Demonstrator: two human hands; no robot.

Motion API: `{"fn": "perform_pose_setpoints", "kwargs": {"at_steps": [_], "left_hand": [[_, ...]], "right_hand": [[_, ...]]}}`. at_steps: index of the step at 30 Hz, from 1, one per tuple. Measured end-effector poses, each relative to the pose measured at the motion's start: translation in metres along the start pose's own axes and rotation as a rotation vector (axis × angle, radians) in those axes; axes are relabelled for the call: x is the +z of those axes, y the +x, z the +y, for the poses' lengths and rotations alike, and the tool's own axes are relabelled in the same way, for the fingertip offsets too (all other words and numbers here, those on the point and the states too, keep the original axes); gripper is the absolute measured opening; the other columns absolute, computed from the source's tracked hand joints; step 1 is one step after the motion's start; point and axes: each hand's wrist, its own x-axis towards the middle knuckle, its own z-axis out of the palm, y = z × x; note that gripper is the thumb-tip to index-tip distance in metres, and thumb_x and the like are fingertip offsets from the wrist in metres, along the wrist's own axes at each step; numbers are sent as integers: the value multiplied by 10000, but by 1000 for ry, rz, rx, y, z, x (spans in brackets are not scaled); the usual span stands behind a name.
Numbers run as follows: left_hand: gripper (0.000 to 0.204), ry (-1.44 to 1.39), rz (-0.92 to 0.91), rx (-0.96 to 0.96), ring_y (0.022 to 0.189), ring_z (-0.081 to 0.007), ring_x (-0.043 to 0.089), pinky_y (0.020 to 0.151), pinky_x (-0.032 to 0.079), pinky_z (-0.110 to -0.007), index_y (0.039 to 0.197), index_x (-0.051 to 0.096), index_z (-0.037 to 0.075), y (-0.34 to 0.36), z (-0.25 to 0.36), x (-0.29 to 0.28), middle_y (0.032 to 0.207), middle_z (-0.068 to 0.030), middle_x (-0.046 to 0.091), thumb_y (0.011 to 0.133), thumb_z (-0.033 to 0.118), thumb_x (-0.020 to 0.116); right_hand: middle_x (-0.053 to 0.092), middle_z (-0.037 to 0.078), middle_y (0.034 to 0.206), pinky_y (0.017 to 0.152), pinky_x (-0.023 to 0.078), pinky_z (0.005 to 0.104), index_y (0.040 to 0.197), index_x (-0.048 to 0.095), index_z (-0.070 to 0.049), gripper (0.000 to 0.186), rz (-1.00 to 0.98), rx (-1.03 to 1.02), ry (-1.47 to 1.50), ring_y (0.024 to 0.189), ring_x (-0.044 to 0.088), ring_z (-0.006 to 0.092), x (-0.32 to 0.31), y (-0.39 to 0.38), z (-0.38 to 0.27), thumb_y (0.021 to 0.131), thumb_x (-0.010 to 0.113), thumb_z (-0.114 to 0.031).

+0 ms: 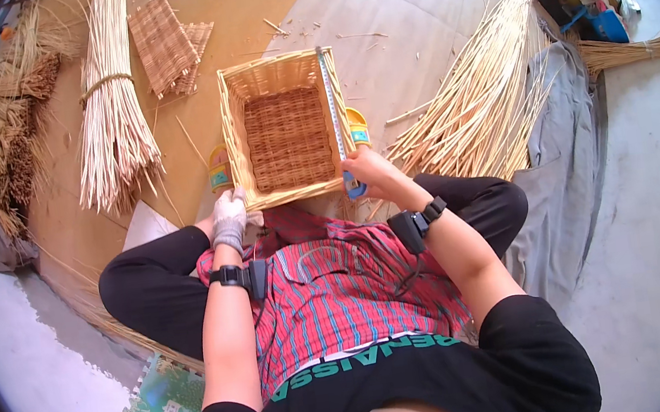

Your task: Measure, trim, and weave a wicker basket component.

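A rectangular wicker basket [285,138] with pale rim and walls and a browner woven bottom stands in front of my crossed legs, its open top facing me. My left hand [230,217], in a white glove, grips the basket's near left corner. Along the right rim runs the pulled-out blade of a tape measure [355,185], reaching from the near corner to the far one. My bare right hand [371,172] is closed on its blue case at the near right corner. Yellow slippers [357,127] show on both sides of the basket.
A tied bundle of pale wicker rods [114,101] lies at left, beside two flat woven panels [159,45]. Loose rods [474,95] fan out at right near a grey cloth [559,142]. Darker bundles [13,139] lie far left; a blue container [601,20] sits far right.
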Motion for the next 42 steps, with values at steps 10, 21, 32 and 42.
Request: {"fn": "perform_pose_setpoints", "kwargs": {"at_steps": [10,21,32,42], "left_hand": [[398,-67,-29,-7,653,-317,717,463,590,-380,1277,551,88,35,-27,-7,958,-178,695,1010,381,529],[422,-20,-63,-51,569,-207,643,423,534,-315,1301,535,113,22,-20,-21,997,-90,672,1005,414,546],[515,-212,-185,-136,975,-229,656,747,536,-487,1267,611,96,-9,2,-3,1157,-47,684,906,450,710],[332,-273,-103,-134,840,-213,661,672,568,-398,1143,642,68,-10,12,3,1014,-60,684,914,292,732]], "right_hand": [[729,117,1041,930,493,447,887,778,-156,498,-127,624,132,1055,674,300,35,-56,-27,986,447,-515],[727,106,1073,943,490,456,960,774,-157,481,-152,650,97,1085,664,299,40,-50,-31,1000,429,-490],[727,87,754,717,548,342,875,748,-27,454,-291,318,681,733,705,205,67,-9,-121,1015,459,-348],[737,149,809,846,541,402,907,745,-12,500,-276,248,582,859,725,285,113,12,-160,1019,423,-377]]}}
